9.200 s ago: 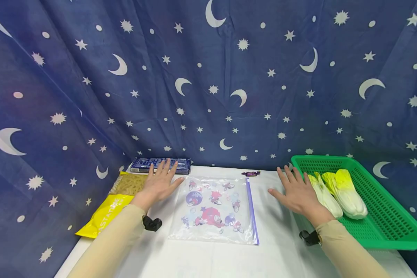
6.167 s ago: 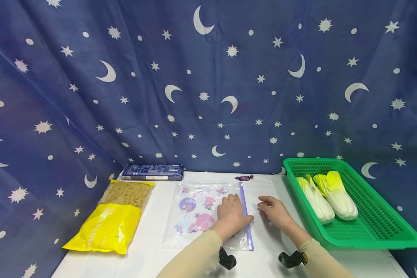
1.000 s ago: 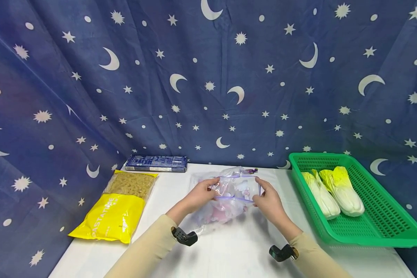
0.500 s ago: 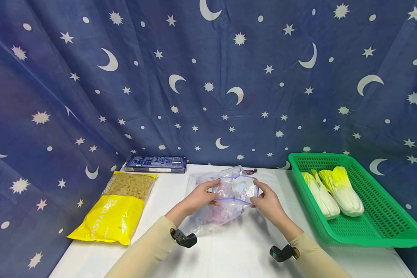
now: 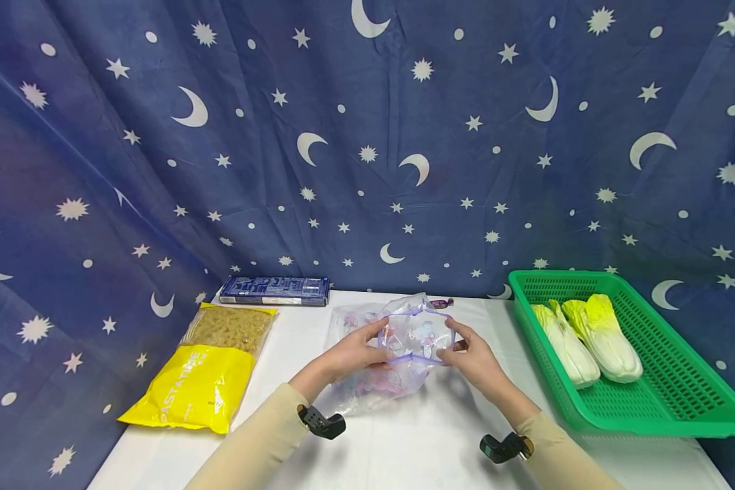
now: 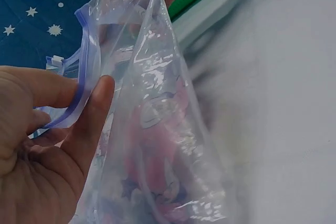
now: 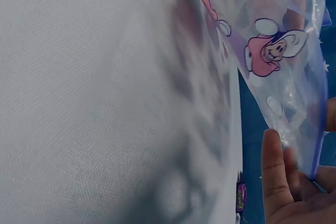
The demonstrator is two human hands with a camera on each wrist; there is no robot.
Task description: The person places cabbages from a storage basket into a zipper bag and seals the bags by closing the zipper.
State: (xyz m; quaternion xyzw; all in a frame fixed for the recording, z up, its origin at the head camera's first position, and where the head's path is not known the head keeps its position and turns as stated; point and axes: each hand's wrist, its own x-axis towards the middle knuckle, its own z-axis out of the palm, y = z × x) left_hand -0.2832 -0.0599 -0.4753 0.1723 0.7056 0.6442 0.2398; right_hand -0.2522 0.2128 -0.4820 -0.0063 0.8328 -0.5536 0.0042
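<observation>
In the head view a clear zip bag [image 5: 382, 386] with pink and purple cartoon prints is held partly raised above the white table, its purple-edged mouth spread apart. My left hand [image 5: 350, 352] pinches the left end of the mouth; in the left wrist view thumb and finger meet across the purple zip strip [image 6: 89, 61]. My right hand [image 5: 479, 362] holds the right end, with its fingers at the bag's corner in the right wrist view. I see through the film of the zip bag [image 7: 273, 87] there. A purple-wrapped candy [image 5: 442, 303] lies just behind the bag.
A yellow pasta bag [image 5: 202, 381] lies at the left, with a flat dark blue packet [image 5: 275, 290] behind it. At the right stands a green basket [image 5: 692, 408] with two heads of Chinese cabbage [image 5: 609, 347]. A starry blue curtain [image 5: 465, 163] hangs behind the table.
Earlier the bag lay flat with my hands spread on either side. Now both hands hold its lifted rim. Over the last second the mouth has shifted slightly and my left fingers have adjusted.
</observation>
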